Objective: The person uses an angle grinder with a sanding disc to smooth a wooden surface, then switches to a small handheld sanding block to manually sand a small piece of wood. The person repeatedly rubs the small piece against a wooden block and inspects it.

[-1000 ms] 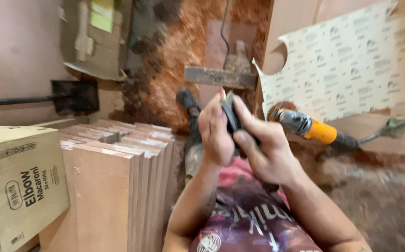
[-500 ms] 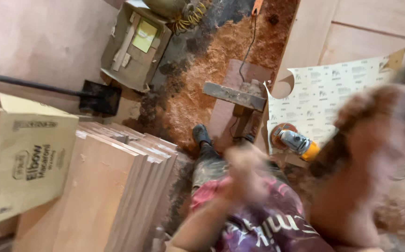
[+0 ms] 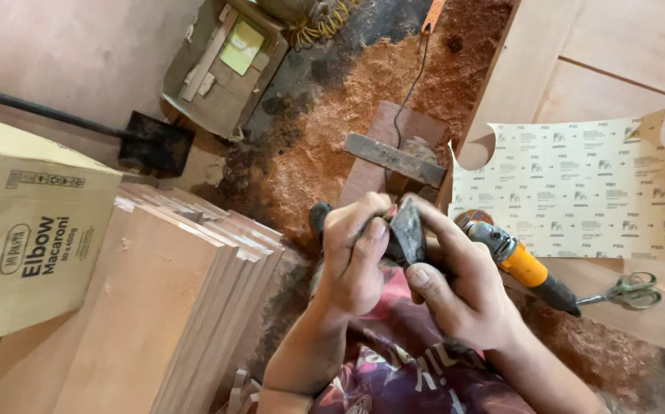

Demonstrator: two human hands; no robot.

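My left hand (image 3: 355, 257) and my right hand (image 3: 455, 284) meet in front of my chest, both gripping a small dark wedge-shaped object (image 3: 407, 232). The fingers of the left hand curl over its left side, and the right thumb and fingers pinch it from the right. What the object is cannot be made out. Below the hands shows my patterned red shirt (image 3: 401, 368). An angle grinder (image 3: 516, 261) with an orange body lies just right of my right hand on a wooden panel.
A stack of upright wooden boards (image 3: 171, 299) stands at the left beside a cardboard box (image 3: 33, 245). A cut sheet of sandpaper (image 3: 578, 188) and green-handled scissors (image 3: 628, 290) lie on the panel. Sawdust (image 3: 332, 123), a shovel (image 3: 148, 142) and a wood scrap (image 3: 394, 159) cover the floor.
My hands flew apart in a blur half a second ago and have come back together on the dark object. The view has tilted, showing more floor.
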